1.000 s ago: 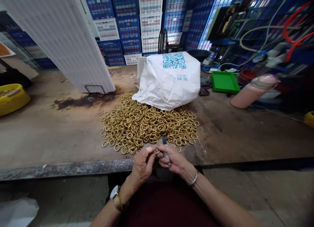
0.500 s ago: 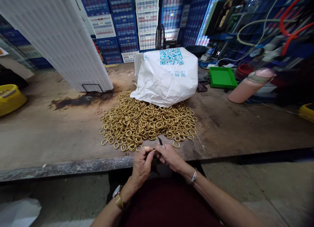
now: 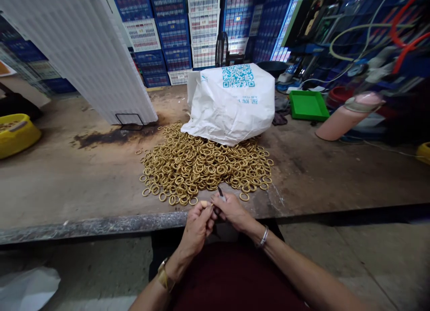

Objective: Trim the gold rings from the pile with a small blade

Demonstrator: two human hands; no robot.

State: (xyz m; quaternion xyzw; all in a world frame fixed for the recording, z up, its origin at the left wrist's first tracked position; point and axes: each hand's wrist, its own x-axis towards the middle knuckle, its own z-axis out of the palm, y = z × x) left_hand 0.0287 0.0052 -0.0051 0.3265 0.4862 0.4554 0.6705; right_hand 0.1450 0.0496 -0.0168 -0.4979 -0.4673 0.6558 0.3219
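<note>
Close to the table's front edge, my left hand is closed in a pinch on a gold-coloured ring, mostly hidden by the fingers. Against it, fingertips nearly touching, my right hand is closed around a slim knife; its dark, narrow end sticks up past the index finger and the rest is covered. Just beyond both hands spreads a heap of gold-coloured rings. A large white sack with blue print lies over the back of the heap.
On the wooden table a white corrugated panel stands at the left, with a wire stand at its foot. A yellow basin is at far left. A green tray and a pink bottle stand right. Stacked crates fill the back.
The whole view has shifted slightly, so the table things appear a little further right. My left wrist has turned a bit, and both hands remain together with their holds unchanged.
</note>
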